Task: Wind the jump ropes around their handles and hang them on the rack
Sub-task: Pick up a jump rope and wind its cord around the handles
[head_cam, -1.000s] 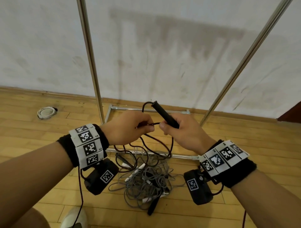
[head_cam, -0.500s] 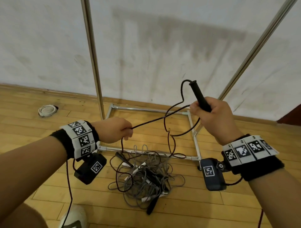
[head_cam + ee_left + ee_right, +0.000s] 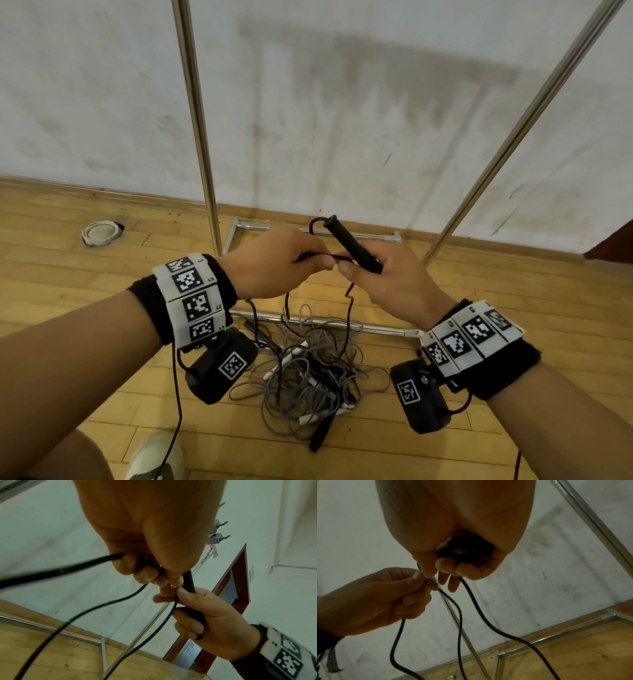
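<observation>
No readable writing; your wristbands (image 3: 191,301) carry only coded markers. Your right hand (image 3: 394,284) grips the black handle (image 3: 352,248), tilted up-left, while your left hand (image 3: 274,263) pinches its black rope (image 3: 347,315) just beside.

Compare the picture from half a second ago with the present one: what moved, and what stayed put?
The right hand brought the black handle down and leftward to meet the left hand, so the stretched black rope went slack. Both grips stayed, as did the rope pile and rack.
</observation>
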Available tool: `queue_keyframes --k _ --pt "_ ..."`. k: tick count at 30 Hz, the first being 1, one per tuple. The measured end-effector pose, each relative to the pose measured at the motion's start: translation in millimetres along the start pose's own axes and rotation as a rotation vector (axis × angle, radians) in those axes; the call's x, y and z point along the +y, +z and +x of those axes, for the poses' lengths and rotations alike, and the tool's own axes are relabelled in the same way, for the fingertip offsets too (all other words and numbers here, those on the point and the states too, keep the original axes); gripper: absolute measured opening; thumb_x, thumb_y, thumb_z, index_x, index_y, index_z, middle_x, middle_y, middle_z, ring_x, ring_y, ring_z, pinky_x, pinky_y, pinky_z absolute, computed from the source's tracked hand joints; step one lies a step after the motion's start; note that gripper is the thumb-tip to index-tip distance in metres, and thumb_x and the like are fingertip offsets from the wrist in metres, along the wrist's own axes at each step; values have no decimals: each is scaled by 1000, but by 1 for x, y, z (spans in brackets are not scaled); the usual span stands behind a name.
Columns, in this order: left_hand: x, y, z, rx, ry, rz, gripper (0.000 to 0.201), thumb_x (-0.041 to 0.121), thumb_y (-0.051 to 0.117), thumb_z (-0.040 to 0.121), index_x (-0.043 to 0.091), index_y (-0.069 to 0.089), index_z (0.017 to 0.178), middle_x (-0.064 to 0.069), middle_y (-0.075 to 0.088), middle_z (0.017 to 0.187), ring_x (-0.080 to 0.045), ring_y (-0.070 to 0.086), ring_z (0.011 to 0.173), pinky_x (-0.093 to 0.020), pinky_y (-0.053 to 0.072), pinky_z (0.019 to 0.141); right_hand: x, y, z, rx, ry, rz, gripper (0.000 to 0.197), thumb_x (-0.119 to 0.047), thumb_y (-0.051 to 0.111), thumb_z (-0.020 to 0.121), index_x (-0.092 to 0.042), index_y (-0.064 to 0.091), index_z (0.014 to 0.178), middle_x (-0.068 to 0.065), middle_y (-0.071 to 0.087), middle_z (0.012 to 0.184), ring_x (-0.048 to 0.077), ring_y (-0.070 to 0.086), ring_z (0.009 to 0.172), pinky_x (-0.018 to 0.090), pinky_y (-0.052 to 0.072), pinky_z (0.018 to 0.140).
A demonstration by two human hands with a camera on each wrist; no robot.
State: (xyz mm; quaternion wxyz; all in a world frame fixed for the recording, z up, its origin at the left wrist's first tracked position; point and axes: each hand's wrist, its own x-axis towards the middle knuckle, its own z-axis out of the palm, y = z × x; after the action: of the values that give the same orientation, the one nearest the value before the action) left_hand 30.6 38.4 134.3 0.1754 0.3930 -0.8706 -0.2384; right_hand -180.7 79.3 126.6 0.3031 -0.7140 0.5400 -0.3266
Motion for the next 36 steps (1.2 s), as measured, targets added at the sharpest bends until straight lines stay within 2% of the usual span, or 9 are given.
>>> queue_keyframes --k 6,13,17,21,23,25,28,30,36 --pt "-9 -4 -2 30 -15 -128 23 42 55 97 29 60 78 11 66 72 -3 62 58 -18 48 53 -6 1 4 37 -19 17 21 -26 64 93 -22 61 73 -16 56 52 0 46 43 11 35 45" --pt "-39 5 -12 -287 -140 -121 27 38 43 103 26 61 89 11 71 85 -4 65 85 -31 51 82 -10 -22 8 258 -48 96 21 -26 61 95 -12 60 78 1 47 57 13 41 48 30 36 48" --pt "-51 9 -13 -320 -173 -63 26 38 41 104 30 61 89 17 69 90 4 59 86 -23 45 81 -4 -36 7 313 -55 67 21 -30 61 94 -20 59 75 -5 47 54 11 40 47 29 35 47" --pt "-59 12 -13 -423 -229 28 29 34 37 105 27 62 93 14 70 91 5 59 84 -20 41 78 4 -51 9 409 -14 31 13 -34 64 91 -25 67 82 7 66 70 13 48 50 33 42 51" --pt "-59 10 -12 -391 -231 54 28 34 38 105 28 61 90 11 68 83 4 58 75 -17 40 68 9 -56 9 413 14 -48 8 -34 65 90 -30 68 84 4 69 76 17 59 60 36 49 56" --pt "-55 8 -9 -289 -203 76 26 33 42 104 29 63 88 14 59 69 12 54 65 -10 36 56 12 -55 7 412 17 -152 4 -31 66 90 -34 69 91 -7 67 84 7 61 71 29 49 61" --pt "-43 6 -7 -187 -151 47 24 31 47 102 26 67 90 25 55 58 17 50 61 -5 36 55 11 -45 3 337 3 -178 8 -27 66 91 -30 70 98 -12 62 79 4 57 63 15 42 52" --pt "-32 6 -5 -177 -102 57 22 34 48 101 27 66 91 25 58 64 11 51 62 -10 35 54 7 -36 1 230 -25 -127 8 -23 67 90 -25 71 98 -10 59 68 4 49 49 14 37 47" --pt "5 1 -4 38 34 -9 14 37 54 98 30 61 88 6 53 60 -8 49 53 -28 40 52 -4 -8 0 16 -20 -82 11 -27 67 91 -19 72 95 -10 52 60 3 45 49 16 34 49"
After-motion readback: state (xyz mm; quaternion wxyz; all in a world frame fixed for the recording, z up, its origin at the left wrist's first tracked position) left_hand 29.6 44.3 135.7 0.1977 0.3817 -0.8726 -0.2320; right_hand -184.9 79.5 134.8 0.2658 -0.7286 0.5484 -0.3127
